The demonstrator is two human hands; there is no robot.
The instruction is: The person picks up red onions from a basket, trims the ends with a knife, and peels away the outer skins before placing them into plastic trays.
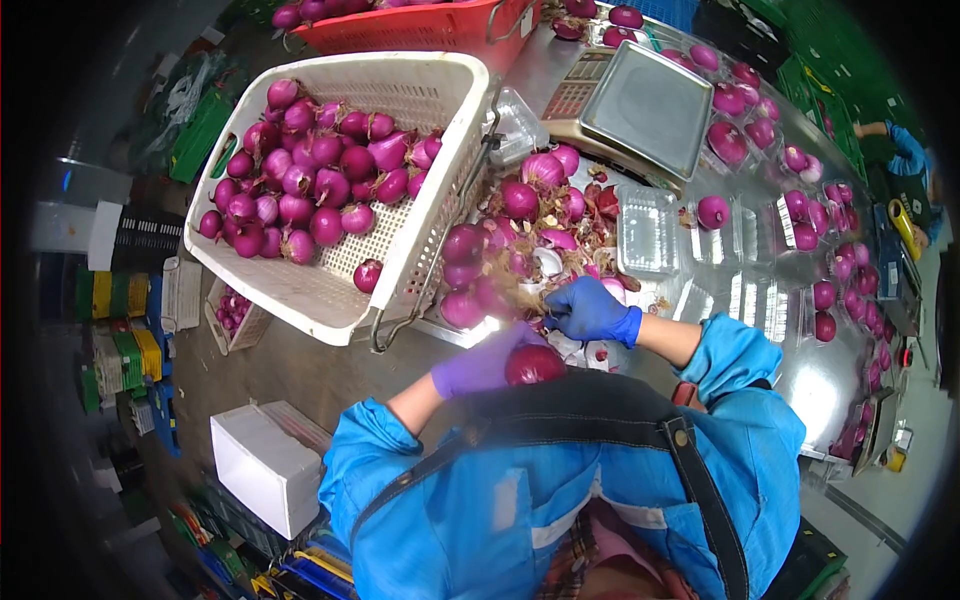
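- Steel surface [815,385] under strong light; stacked crates in the workroom behind.
- Left hand [485,365], purple glove: grip closed around one red onion [535,365], held close to the body at the near edge of the surface.
- Right hand [590,310], blue glove: fingers curled just above that onion, at the loose skins; cannot tell whether anything is pinched.
- Peel heap [545,250], just beyond both hands: one pile of dry skins mixed with roughly eight onions.
- White basket [440,90], one, tilted toward the heap: about thirty-five onions inside.
- Scale [640,105], one, beyond the heap.
- Clear tray [645,230], one, without onions, beside the heap; further trays in rows to the right, most with one or two onions; total not countable.
- Red basket [420,25], one, at the far edge, with more onions.
- Progress, judged: partway through. Many trays loaded, large stock left in both baskets.
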